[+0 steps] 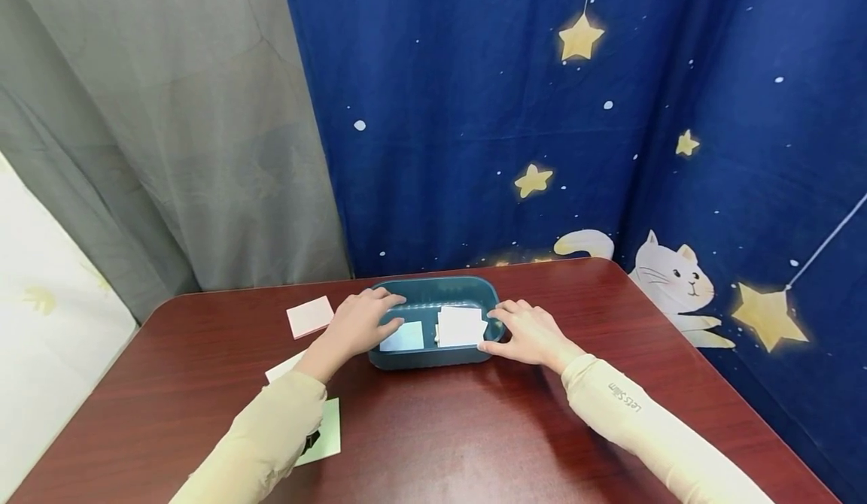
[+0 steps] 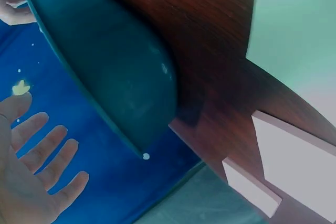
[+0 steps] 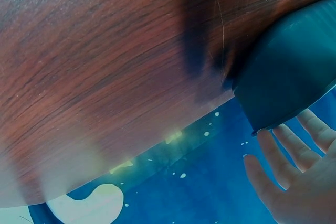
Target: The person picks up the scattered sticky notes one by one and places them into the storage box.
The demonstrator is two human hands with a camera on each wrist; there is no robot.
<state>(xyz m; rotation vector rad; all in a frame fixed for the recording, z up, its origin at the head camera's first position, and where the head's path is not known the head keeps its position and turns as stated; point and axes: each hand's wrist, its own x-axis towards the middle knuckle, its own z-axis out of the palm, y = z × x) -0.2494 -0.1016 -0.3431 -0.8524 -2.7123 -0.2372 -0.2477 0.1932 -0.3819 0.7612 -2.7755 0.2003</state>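
Observation:
A dark teal plastic basket stands near the far edge of the table. Inside it, a light blue paper pad lies on the left and a stack of white paper pads on the right. My left hand hovers over the basket's left end, its fingers spread and holding nothing; in the left wrist view the same hand shows apart from the basket wall. At the right end, my right hand has its fingertips right at the rim. Extended fingers of that hand show in the right wrist view.
Left of the basket lie a white-and-pink pad and a white pad, the latter partly behind my left forearm. Nearer, a green pad lies partly under the left sleeve. Curtains hang behind the reddish-brown table.

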